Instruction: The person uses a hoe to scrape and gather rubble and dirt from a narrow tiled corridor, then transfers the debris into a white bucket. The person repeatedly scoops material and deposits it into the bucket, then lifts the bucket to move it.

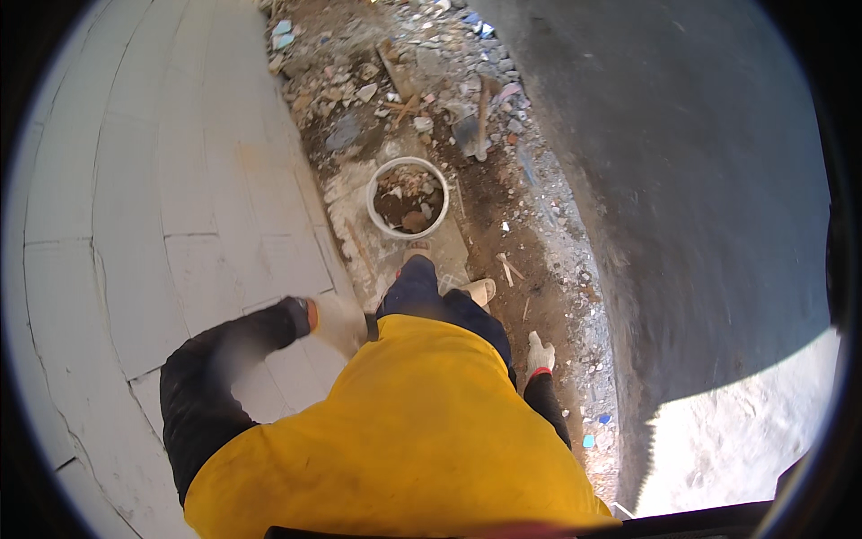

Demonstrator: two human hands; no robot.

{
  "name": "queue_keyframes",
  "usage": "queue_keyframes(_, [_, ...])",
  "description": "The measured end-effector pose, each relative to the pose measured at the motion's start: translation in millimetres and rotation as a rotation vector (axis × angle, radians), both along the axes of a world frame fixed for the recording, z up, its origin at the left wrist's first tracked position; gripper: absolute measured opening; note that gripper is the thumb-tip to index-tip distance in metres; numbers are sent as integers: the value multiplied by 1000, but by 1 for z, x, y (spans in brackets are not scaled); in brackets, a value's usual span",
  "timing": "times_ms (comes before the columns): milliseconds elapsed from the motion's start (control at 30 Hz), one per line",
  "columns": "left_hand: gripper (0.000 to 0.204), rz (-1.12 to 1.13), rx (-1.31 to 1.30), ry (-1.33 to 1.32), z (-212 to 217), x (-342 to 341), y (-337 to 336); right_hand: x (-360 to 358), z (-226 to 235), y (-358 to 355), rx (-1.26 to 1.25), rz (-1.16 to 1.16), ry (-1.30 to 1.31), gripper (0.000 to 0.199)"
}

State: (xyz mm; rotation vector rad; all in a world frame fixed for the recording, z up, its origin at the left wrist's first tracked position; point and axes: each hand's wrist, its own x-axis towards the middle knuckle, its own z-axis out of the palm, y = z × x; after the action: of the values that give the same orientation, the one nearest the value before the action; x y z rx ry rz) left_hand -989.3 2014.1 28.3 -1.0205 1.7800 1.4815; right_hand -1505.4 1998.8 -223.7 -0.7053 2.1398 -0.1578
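My left hand [339, 322], in a pale work glove, is beside my thigh near the grey wall; its fingers are smeared by motion. Lower right, my right hand [541, 352] hangs over the dirt in a white glove with a red cuff. Its fingers are partly apart and nothing shows in them. A round white bucket [371, 202] stands just beyond my feet, holding dirt and broken stones. Neither hand touches it. Past the bucket lies a tool with a short wooden handle [483, 112] and a flat grey blade [466, 135].
Grey block wall or paving [135, 198] runs along the left, a dark plastered surface [682, 180] along the right. Between them, rubble [359, 81] covers the strip's far end. A wooden piece [393, 70] lies there. My sandalled foot [480, 291] is on the ground.
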Motion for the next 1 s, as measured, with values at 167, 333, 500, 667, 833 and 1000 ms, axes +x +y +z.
queue_keyframes(167, [50, 422, -394, -222, -41, 69, -2, 12, 11, -47, 46, 254, 176, 93])
queue_keyframes(333, [61, 1017, -715, -182, -99, 115, 2, 54, 7, -113, 6, 414, 168, 83])
queue_keyframes(500, [76, 949, -692, -300, -168, 156, -14, 148, -4, -192, -68, 412, 83, 73])
queue_keyframes(667, [85, 1075, -482, -321, -260, 208, -55, 271, -37, -217, -140, 345, -117, 60])
queue_keyframes(833, [82, 1061, -209, -286, -355, 250, -105, 366, -119, -214, 0, 492, -283, 71])
queue_keyframes(1000, [73, 1510, -205, -76, -455, 235, -128, 399, -239, -203, 225, 162, -113, 73])
